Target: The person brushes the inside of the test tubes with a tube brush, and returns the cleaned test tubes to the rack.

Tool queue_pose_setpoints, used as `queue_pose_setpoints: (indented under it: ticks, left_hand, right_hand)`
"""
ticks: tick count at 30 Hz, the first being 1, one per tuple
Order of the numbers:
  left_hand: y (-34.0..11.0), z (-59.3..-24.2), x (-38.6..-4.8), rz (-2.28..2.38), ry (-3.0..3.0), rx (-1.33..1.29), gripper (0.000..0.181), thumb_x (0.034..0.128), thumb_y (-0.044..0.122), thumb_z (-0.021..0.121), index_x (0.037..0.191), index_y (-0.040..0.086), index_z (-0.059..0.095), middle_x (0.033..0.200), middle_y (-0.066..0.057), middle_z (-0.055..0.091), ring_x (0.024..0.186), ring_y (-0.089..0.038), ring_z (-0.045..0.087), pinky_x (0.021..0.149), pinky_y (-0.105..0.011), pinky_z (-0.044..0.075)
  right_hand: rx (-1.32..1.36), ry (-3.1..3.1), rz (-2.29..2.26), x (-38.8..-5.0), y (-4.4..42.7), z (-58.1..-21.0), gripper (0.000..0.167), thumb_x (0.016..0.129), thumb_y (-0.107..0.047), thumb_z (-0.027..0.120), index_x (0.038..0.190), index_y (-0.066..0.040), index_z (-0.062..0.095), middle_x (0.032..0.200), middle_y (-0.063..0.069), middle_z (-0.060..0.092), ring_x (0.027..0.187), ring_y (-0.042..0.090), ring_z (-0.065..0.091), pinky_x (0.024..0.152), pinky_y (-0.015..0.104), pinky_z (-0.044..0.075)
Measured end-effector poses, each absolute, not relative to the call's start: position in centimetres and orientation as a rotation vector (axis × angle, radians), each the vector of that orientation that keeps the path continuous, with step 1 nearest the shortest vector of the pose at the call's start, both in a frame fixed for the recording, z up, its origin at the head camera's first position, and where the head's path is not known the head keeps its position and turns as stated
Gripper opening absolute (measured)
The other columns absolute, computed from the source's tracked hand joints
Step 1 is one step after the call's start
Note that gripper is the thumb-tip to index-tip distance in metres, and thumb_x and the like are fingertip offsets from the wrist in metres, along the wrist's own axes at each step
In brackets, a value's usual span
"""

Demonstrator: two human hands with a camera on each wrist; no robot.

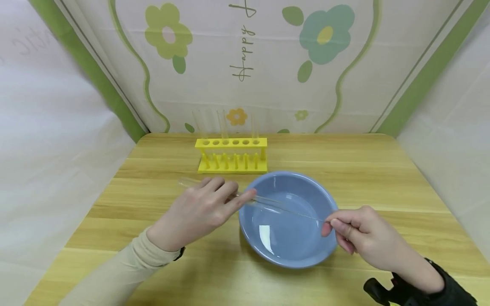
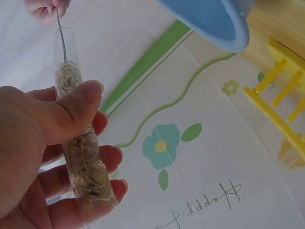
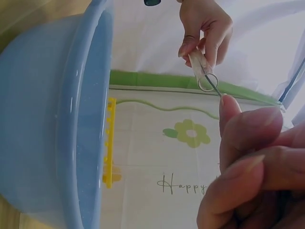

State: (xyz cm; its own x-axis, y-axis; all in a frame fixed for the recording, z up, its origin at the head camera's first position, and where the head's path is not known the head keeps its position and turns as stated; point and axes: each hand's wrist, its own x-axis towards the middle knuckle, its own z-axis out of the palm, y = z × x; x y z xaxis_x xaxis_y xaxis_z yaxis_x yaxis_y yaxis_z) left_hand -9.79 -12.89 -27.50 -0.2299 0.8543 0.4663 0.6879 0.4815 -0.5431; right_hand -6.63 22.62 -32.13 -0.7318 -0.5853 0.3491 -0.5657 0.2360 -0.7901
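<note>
Over the blue basin (image 1: 294, 240), the left hand (image 1: 200, 210) grips a clear glass test tube (image 2: 61, 45), fingers on one side and thumb on the other. Inside the tube is a test tube brush (image 2: 88, 179) with pale, matted bristles, seen in the left wrist view. Its thin twisted wire handle (image 1: 304, 215) comes out of the tube's mouth toward the right. The right hand (image 1: 365, 236) pinches the end of that wire between thumb and fingertips, near the basin's right rim. In the right wrist view the tube's mouth faces the right hand.
Behind the basin stands a yellow test tube rack (image 1: 231, 143) with 3 clear tubes upright in it. The wooden table (image 1: 375, 178) runs back to a flower-patterned cloth (image 1: 264, 97), with white cloth at both sides.
</note>
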Motion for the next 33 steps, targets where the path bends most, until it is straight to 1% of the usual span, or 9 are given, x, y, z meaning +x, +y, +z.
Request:
queue_pose_setpoints:
  ticks: [3,7,12,15,18,20,27,33]
  left_hand:
    - [-13.0,-27.3,-9.7,0.298,-1.998,-1.272,0.037,0.1074,0.01,0.038,0.128,0.013,0.068,0.086,-0.003,0.055,0.073,-0.02,0.055,0.066,-0.029,0.056]
    - [-13.2,-27.2,-9.7,0.303,-2.01,-1.271,0.036,0.1065,0.01,0.04,0.131,0.014,0.067,0.085,-0.003,0.054,0.074,-0.02,0.056,0.065,-0.029,0.056]
    - [-13.6,-27.4,-9.9,0.277,-2.014,-1.277,0.033,0.1035,0.01,0.048,0.13,0.014,0.067,0.084,-0.003,0.054,0.074,-0.021,0.056,0.065,-0.029,0.056]
    - [-13.8,-27.4,-10.0,0.245,-1.99,-1.281,0.034,0.1037,0.008,0.048,0.131,0.015,0.067,0.084,-0.003,0.055,0.071,-0.02,0.055,0.061,-0.029,0.054]
    - [-14.0,-27.4,-10.1,0.217,-1.981,-1.284,0.038,0.1058,0.004,0.041,0.134,0.016,0.064,0.084,-0.003,0.055,0.07,-0.02,0.053,0.059,-0.028,0.051]
    - [-14.1,-27.4,-10.2,0.199,-1.974,-1.286,0.039,0.1062,0.003,0.04,0.134,0.016,0.064,0.084,-0.004,0.056,0.069,-0.02,0.052,0.059,-0.028,0.052]
    - [-14.3,-27.4,-10.2,0.173,-1.996,-1.273,0.037,0.1054,0.004,0.043,0.132,0.017,0.066,0.088,-0.004,0.058,0.072,-0.021,0.054,0.062,-0.031,0.055]
    - [-14.5,-27.4,-10.1,0.156,-1.989,-1.266,0.039,0.1048,0.002,0.043,0.132,0.018,0.066,0.088,-0.004,0.058,0.072,-0.021,0.055,0.06,-0.031,0.054]
  right_hand:
    - [-1.142,2.427,-1.579,-6.7,22.9,-32.3,0.041,0.095,0.019,0.044,0.094,-0.014,0.068,0.055,-0.005,0.049,0.045,0.004,0.045,0.04,0.019,0.038]
    - [-1.13,2.402,-1.598,-6.7,23.3,-32.5,0.041,0.095,0.019,0.043,0.094,-0.014,0.068,0.055,-0.004,0.049,0.045,0.006,0.045,0.039,0.02,0.038]
    - [-1.133,2.386,-1.603,-6.7,23.6,-32.6,0.042,0.095,0.02,0.043,0.094,-0.014,0.068,0.054,-0.003,0.048,0.044,0.006,0.043,0.038,0.02,0.036]
    - [-1.138,2.39,-1.607,-6.6,23.9,-32.8,0.043,0.094,0.021,0.043,0.094,-0.014,0.068,0.054,-0.003,0.047,0.044,0.005,0.042,0.039,0.019,0.036]
    - [-1.148,2.395,-1.615,-6.5,24.2,-33.0,0.044,0.093,0.022,0.043,0.095,-0.014,0.068,0.054,-0.003,0.047,0.044,0.005,0.041,0.039,0.019,0.035]
    - [-1.155,2.401,-1.619,-6.4,24.3,-33.1,0.045,0.093,0.023,0.043,0.096,-0.013,0.069,0.054,-0.003,0.046,0.044,0.005,0.041,0.04,0.018,0.035]
    - [-1.133,2.406,-1.637,-6.1,24.9,-33.3,0.042,0.092,0.024,0.042,0.095,-0.008,0.068,0.054,-0.001,0.044,0.044,0.007,0.039,0.041,0.019,0.036]
    - [-1.127,2.428,-1.622,-6.0,25.2,-33.5,0.044,0.091,0.025,0.042,0.094,-0.011,0.067,0.053,-0.001,0.042,0.043,0.006,0.037,0.041,0.017,0.034]
